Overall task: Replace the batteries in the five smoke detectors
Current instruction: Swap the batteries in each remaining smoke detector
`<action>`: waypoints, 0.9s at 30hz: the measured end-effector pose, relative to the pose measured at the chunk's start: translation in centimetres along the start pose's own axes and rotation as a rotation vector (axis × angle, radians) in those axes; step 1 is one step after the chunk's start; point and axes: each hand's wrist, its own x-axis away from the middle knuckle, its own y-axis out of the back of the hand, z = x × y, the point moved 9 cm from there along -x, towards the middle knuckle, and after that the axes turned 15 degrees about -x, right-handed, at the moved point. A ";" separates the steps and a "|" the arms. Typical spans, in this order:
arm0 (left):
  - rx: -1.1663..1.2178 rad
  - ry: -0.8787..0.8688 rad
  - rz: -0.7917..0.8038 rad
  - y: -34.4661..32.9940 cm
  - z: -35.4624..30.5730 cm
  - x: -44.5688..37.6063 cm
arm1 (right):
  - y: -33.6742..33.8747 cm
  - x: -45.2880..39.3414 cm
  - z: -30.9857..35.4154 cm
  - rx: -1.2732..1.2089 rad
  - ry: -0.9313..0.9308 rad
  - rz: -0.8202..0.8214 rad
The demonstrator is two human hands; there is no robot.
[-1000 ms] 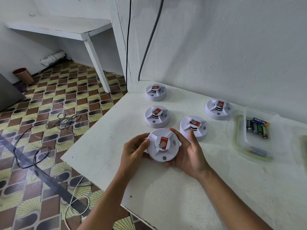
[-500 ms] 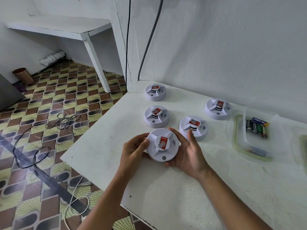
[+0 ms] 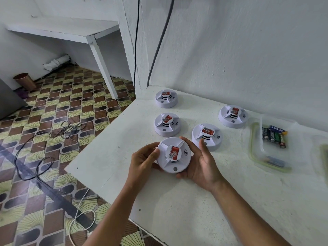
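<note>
**First detector in hand**

At the table's (image 3: 177,201) near corner, a smoke detector (image 3: 174,155) sits between both hands. The left hand (image 3: 142,161) grips its rim at 9 o'clock, the right hand (image 3: 200,163) cups it from 3. Light, rigid plastic, it looks best held by the rim. Batteries (image 3: 274,136) wait at 2 o'clock.

bare tabletop (image 3: 186,201) near edge, detectors (image 3: 206,136) crowd behind, wall (image 3: 248,59) beyond

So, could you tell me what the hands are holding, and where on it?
Both hands grip one smoke detector by its round rim: left hand on its left edge, right hand cupping its right side.
</note>
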 end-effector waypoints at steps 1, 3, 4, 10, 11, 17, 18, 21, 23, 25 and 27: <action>0.000 -0.001 0.000 0.0 0.0 0.0 | 0.0 0.0 0.0 0.003 0.001 0.000; -0.004 0.000 -0.004 0.0 0.0 0.0 | 0.0 0.0 0.0 0.004 0.001 0.002; -0.004 0.001 -0.004 0.0 0.0 0.0 | 0.0 0.0 0.0 0.003 0.000 0.003; -0.004 -0.007 -0.002 0.0 -0.3 0.1 | -0.1 0.0 0.0 0.005 -0.001 0.002; -0.003 -0.007 -0.003 0.0 -0.3 0.1 | -0.1 0.0 0.0 0.005 0.000 0.004; -0.004 -0.007 -0.004 0.0 -0.3 0.0 | -0.1 0.0 0.0 0.018 -0.004 -0.001; -0.007 -0.009 -0.002 0.0 -0.3 0.0 | 0.0 0.0 0.0 0.019 -0.005 -0.004; -0.009 -0.011 0.001 0.0 -0.3 0.1 | 0.1 0.0 -0.1 0.017 -0.007 -0.002; -0.008 -0.013 0.000 0.0 -0.3 0.0 | 0.0 0.0 -0.1 0.017 -0.008 -0.002; -0.002 -0.018 0.002 0.0 -0.3 0.0 | 0.0 -0.1 -0.1 0.019 -0.008 0.000; -0.003 -0.018 0.000 0.0 -0.3 0.0 | 0.0 -0.1 0.0 0.024 -0.007 0.002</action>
